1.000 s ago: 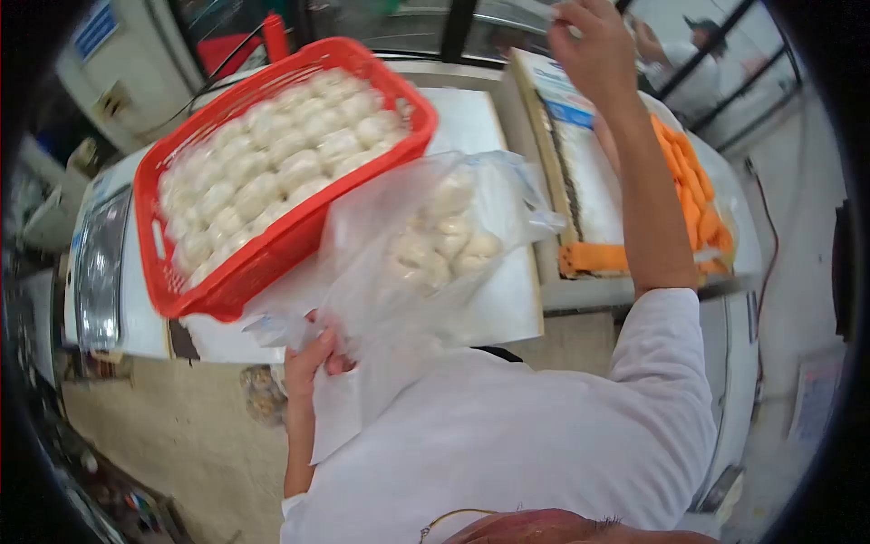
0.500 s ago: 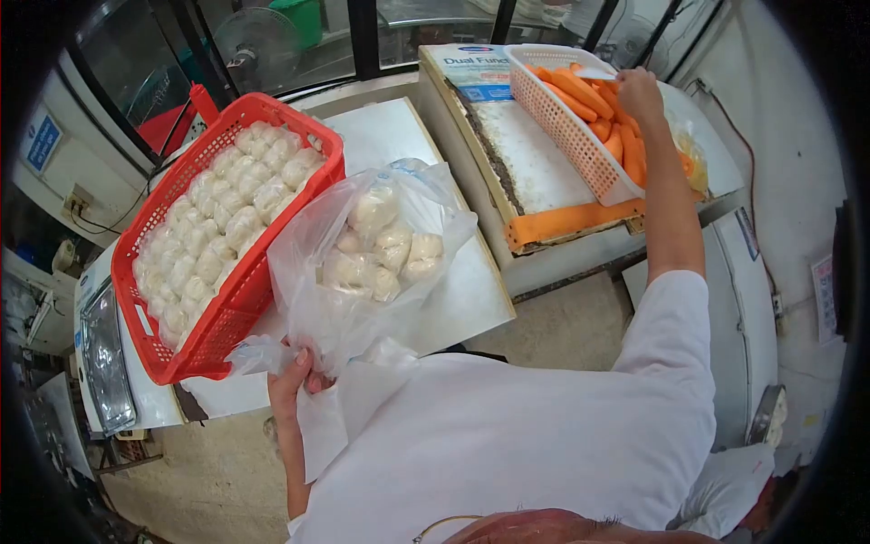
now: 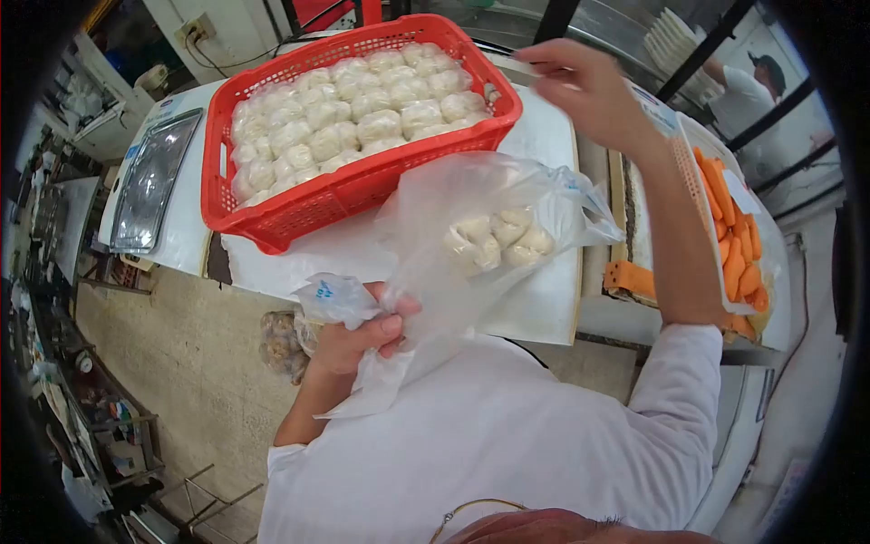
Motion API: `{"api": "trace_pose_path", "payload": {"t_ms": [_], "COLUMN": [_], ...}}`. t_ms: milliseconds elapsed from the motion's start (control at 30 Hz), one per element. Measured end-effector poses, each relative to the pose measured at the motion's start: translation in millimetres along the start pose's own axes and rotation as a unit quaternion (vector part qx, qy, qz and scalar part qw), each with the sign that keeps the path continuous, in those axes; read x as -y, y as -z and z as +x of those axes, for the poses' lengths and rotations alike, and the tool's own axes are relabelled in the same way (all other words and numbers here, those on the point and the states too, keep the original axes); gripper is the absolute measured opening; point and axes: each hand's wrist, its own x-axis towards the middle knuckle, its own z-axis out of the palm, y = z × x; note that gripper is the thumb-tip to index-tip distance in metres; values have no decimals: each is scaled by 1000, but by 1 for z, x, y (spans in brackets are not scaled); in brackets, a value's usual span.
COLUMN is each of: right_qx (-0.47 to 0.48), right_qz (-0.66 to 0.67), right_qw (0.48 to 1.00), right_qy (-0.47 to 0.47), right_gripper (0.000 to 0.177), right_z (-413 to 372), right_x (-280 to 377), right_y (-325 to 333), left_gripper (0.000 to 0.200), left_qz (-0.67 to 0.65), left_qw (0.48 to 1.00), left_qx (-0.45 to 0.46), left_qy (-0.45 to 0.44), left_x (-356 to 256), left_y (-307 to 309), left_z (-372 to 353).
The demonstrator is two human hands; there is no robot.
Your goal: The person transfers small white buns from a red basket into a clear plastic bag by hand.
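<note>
My left hand is closed around the gathered plastic of a clear plastic bag, low in front of my shirt. Several white, dough-like balls in thin plastic sit inside this bag on the white tabletop. Part of the bag bunches out to the left of my fist. My right hand is raised above the table, right of the red basket. It is slightly blurred, its fingers partly spread, with nothing visible in them. Rows of similar wrapped white balls fill the red basket.
To the right, a white basket holds several carrots. A clear-lidded tray lies on the left of the table. Below, a bag of brownish items rests on the floor. Another person is behind the window.
My right hand has left the carrot basket and moved left toward the red basket. My left hand still grips the bag. The view has turned right, so the table's things sit differently in it.
</note>
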Motion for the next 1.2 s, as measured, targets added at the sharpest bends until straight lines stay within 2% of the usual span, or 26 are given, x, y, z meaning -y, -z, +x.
{"api": "trace_pose_path", "payload": {"t_ms": [33, 100, 167, 233, 267, 333, 367, 433, 567, 667, 733, 767, 833, 867, 933, 967, 1067, 1133, 1200], "right_qx": [48, 118, 220, 266, 271, 342, 348, 339, 319, 360, 290, 290, 206, 207, 323, 322, 308, 186, 191], "right_qz": [38, -106, -159, -209, -212, -284, -284, -288, -338, -350, -353, -354, -345, -343, -232, -231, -187, -294, -295], "right_qw": [997, 987, 962, 941, 939, 892, 890, 888, 879, 855, 887, 886, 915, 916, 915, 916, 927, 937, 936], "right_qy": [-50, -17, -35, 7, 17, -83, -80, -113, -107, -128, -73, -69, 30, 31, -68, -70, -107, -24, -37], "right_gripper": [37, 41, 43, 52, 52, 63, 63, 67, 66, 66, 67, 67, 69, 69, 77, 77, 84, 90, 93], "right_z": [21, 63, 93, 111, 118, 120, 122, 123, 128, 125, 120, 118, 114, 118, 132, 134, 129, 114, 114], "right_x": [-7, -23, -48, -83, -68, -28, -21, -15, -31, -34, -45, -51, -52, -54, -38, -36, -31, -25, -20], "right_y": [-25, -73, -122, -172, -178, -184, -185, -183, -194, -193, -198, -200, -203, -201, -184, -184, -199, -220, -223], "left_gripper": [28, 26, 24, 19, 19, 19, 19, 21, 20, 19, 22, 22, 25, 25, 34, 34, 28, 28, 27], "left_qz": [18, -13, -44, -93, -99, -102, -107, -148, -156, -144, -163, -165, -176, -175, -162, -160, -181, -163, -162], "left_qw": [1000, 1000, 999, 994, 993, 993, 992, 987, 986, 987, 985, 984, 982, 982, 984, 984, 982, 986, 986], "left_qx": [-8, -13, -15, -50, -55, -58, -63, -61, -58, -60, -52, -53, -63, -65, -74, -74, -46, -32, -37], "left_qy": [0, -7, -19, -32, -39, -28, -27, -18, -26, -23, -29, -33, -35, -35, -20, -18, -3, -8, -9], "left_x": [-1, 3, 10, 16, 16, 19, 23, 27, 25, 25, 28, 29, 33, 34, 35, 37, 40, 39, 34], "left_y": [-4, -1, 4, 8, 12, 17, 19, 24, 27, 30, 32, 32, 33, 33, 35, 36, 40, 38, 36], "left_z": [-3, 0, 5, 8, 10, 13, 14, 20, 25, 26, 28, 28, 28, 28, 33, 34, 40, 44, 44]}}
